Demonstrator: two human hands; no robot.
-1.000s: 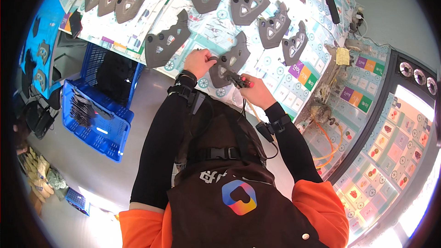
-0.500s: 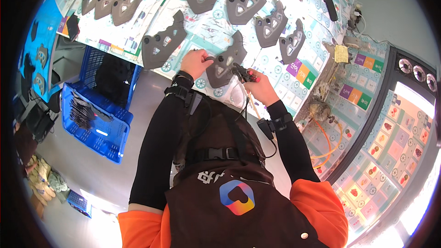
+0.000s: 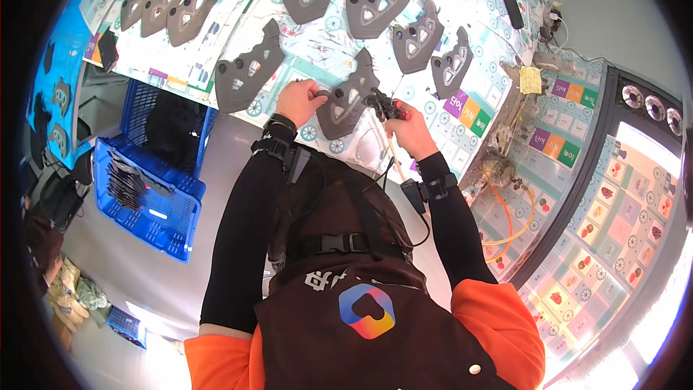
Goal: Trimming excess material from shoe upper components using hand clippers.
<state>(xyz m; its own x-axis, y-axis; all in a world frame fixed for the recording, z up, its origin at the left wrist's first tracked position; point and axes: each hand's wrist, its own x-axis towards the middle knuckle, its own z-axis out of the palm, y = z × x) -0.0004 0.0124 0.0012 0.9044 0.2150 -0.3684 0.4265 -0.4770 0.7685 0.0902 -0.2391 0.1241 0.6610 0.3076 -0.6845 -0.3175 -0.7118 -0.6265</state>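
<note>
The grey panel (image 3: 336,121) lies on the worktop (image 3: 310,47) between the hands and looks part-done: one black disc (image 3: 341,92) sits on it, whereas several neighbouring panels (image 3: 245,87) carry two. The left hand's (image 3: 297,103) grip pinches a dark round piece (image 3: 322,93) beside it; the right hand (image 3: 410,130) grasps a dark, red-marked tool (image 3: 381,104).

Ten gray cutout panels (image 3: 245,87) spread across a patterned tabletop (image 3: 299,50), plus the edge of an eleventh at the top; at least two more show on a blue surface (image 3: 72,50) at left. One left hand (image 3: 298,103), one right hand (image 3: 411,132), two black wrist devices (image 3: 272,146), one spray-gun-like tool (image 3: 382,105) and one dark round piece (image 3: 323,94) appear at center, with three blue plastic baskets (image 3: 155,235), two black phone-like slabs (image 3: 511,7), three silver discs (image 3: 655,108) and one yellow note (image 3: 530,79) around.
</note>
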